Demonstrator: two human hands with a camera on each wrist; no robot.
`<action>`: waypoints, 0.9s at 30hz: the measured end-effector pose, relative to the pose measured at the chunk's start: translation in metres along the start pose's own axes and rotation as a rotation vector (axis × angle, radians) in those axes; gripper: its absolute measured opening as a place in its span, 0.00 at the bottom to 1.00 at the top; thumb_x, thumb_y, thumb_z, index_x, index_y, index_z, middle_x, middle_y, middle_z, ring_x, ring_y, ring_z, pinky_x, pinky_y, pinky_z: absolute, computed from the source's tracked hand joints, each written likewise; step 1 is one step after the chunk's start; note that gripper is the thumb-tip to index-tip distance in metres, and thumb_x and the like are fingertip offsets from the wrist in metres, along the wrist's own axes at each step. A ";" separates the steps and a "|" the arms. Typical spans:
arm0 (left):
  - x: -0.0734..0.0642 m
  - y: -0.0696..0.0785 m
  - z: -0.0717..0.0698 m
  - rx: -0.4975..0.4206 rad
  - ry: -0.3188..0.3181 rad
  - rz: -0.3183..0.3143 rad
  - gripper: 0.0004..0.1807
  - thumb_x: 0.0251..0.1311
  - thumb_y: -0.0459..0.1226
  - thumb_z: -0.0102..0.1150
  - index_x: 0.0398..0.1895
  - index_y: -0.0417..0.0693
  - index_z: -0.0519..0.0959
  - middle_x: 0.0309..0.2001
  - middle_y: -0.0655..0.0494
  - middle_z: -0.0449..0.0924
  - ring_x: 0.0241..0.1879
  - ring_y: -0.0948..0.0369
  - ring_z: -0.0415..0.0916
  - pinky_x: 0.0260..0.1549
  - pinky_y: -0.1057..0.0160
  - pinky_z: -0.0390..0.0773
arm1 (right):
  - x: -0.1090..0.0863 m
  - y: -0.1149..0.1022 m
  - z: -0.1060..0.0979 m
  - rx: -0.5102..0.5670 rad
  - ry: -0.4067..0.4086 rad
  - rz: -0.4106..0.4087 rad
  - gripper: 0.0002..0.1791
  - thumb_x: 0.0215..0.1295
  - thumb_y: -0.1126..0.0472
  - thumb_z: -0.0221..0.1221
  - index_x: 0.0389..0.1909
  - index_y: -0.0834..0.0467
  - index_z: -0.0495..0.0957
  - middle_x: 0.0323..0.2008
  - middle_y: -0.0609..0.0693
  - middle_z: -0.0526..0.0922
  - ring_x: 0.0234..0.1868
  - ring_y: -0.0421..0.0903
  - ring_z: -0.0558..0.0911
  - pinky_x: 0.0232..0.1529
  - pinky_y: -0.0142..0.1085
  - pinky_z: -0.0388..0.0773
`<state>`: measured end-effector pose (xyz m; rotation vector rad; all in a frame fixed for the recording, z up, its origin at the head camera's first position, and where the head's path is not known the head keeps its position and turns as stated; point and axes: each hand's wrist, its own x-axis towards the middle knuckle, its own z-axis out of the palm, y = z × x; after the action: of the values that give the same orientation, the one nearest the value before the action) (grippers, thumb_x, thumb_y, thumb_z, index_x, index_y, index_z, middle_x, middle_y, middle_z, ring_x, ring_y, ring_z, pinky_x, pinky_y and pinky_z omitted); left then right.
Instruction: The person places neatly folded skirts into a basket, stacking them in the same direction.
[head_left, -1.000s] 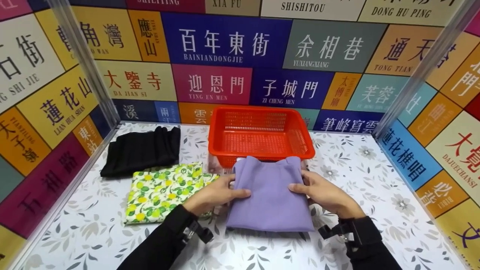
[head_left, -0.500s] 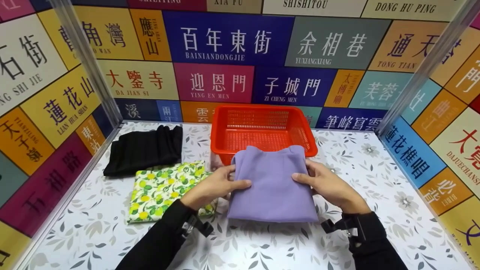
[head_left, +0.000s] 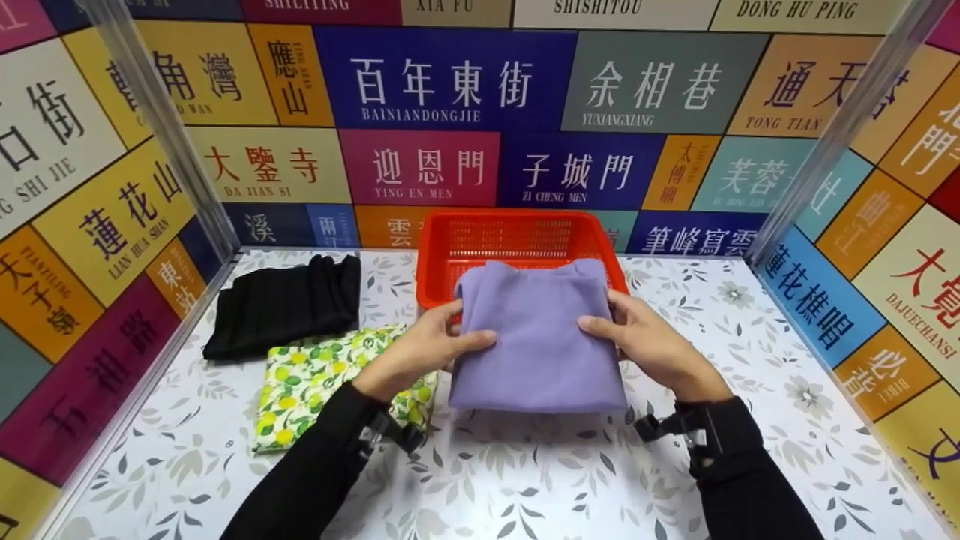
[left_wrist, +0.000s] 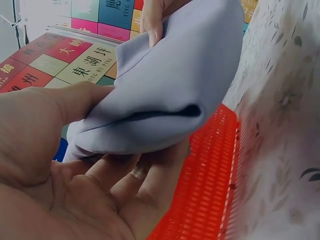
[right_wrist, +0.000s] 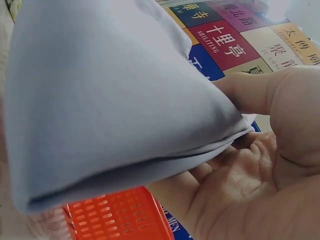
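A folded purple garment (head_left: 536, 345) is held up off the table between both hands, partly in front of a red plastic basket (head_left: 439, 277). My left hand (head_left: 420, 349) grips its left edge, thumb on top and fingers underneath. At the right edge my right hand (head_left: 652, 341) grips it the same way. In the left wrist view, the fingers (left_wrist: 150, 195) support the purple cloth (left_wrist: 175, 85) from below. The right wrist view shows the thumb (right_wrist: 250, 92) pressing on the cloth (right_wrist: 100, 95). The garment hides the basket's front and much of its inside.
Folded black cloth (head_left: 285, 304) lies at the back left of the flower-patterned table (head_left: 525, 480). Nearer, a folded lemon-print cloth (head_left: 322, 367) lies partly behind the left forearm. Panels with printed signs (head_left: 442, 82) enclose the back and sides.
Both hands have lifted the purple garment and carried it forward, from in front of the basket to partly over its front rim. The black and lemon-print cloths lie as before.
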<state>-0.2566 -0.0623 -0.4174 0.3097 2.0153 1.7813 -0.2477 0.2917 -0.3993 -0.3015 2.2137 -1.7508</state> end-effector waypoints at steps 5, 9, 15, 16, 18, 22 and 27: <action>0.009 0.013 -0.007 0.026 0.042 0.009 0.39 0.78 0.44 0.78 0.87 0.55 0.73 0.71 0.43 0.90 0.66 0.47 0.92 0.63 0.42 0.94 | 0.015 -0.007 -0.001 0.002 0.034 0.007 0.37 0.90 0.56 0.64 0.90 0.60 0.64 0.74 0.66 0.83 0.62 0.49 0.93 0.61 0.48 0.95; 0.019 0.020 -0.013 0.027 0.064 -0.006 0.38 0.78 0.44 0.78 0.86 0.54 0.73 0.71 0.44 0.90 0.65 0.48 0.92 0.62 0.43 0.95 | 0.029 -0.015 -0.002 -0.029 0.054 0.012 0.37 0.90 0.57 0.63 0.91 0.60 0.63 0.76 0.68 0.82 0.64 0.50 0.91 0.63 0.47 0.94; 0.035 0.032 -0.023 0.040 0.103 -0.032 0.37 0.78 0.47 0.77 0.85 0.57 0.73 0.69 0.44 0.89 0.61 0.46 0.94 0.54 0.42 0.97 | 0.051 -0.029 -0.007 -0.075 0.076 0.027 0.36 0.91 0.57 0.62 0.90 0.61 0.63 0.75 0.68 0.82 0.62 0.49 0.92 0.63 0.44 0.93; 0.037 0.033 -0.024 0.047 0.113 -0.032 0.37 0.78 0.48 0.77 0.84 0.57 0.74 0.69 0.44 0.89 0.60 0.46 0.94 0.53 0.42 0.97 | 0.055 -0.030 -0.008 -0.078 0.080 0.029 0.35 0.91 0.57 0.62 0.90 0.61 0.63 0.74 0.68 0.83 0.61 0.48 0.92 0.63 0.44 0.94; 0.043 0.035 -0.026 0.075 0.138 -0.018 0.36 0.78 0.48 0.77 0.84 0.54 0.75 0.69 0.44 0.89 0.61 0.48 0.93 0.55 0.44 0.97 | 0.062 -0.033 -0.010 -0.086 0.087 0.038 0.35 0.91 0.57 0.61 0.90 0.61 0.63 0.73 0.67 0.83 0.59 0.48 0.93 0.61 0.43 0.94; 0.053 0.036 -0.030 0.117 0.171 0.003 0.36 0.79 0.47 0.76 0.84 0.49 0.75 0.70 0.43 0.90 0.63 0.50 0.92 0.62 0.48 0.94 | 0.076 -0.034 -0.012 -0.107 0.093 0.075 0.35 0.89 0.61 0.62 0.89 0.62 0.64 0.72 0.67 0.83 0.59 0.49 0.93 0.59 0.46 0.96; 0.063 0.038 -0.033 0.092 0.184 0.012 0.35 0.81 0.44 0.75 0.84 0.45 0.75 0.70 0.40 0.89 0.62 0.49 0.92 0.65 0.47 0.93 | 0.088 -0.038 -0.017 -0.100 0.066 0.097 0.42 0.78 0.68 0.61 0.90 0.59 0.60 0.75 0.66 0.79 0.66 0.57 0.87 0.65 0.54 0.93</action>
<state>-0.3318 -0.0585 -0.3876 0.1916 2.2306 1.7849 -0.3365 0.2682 -0.3678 -0.1571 2.3253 -1.6258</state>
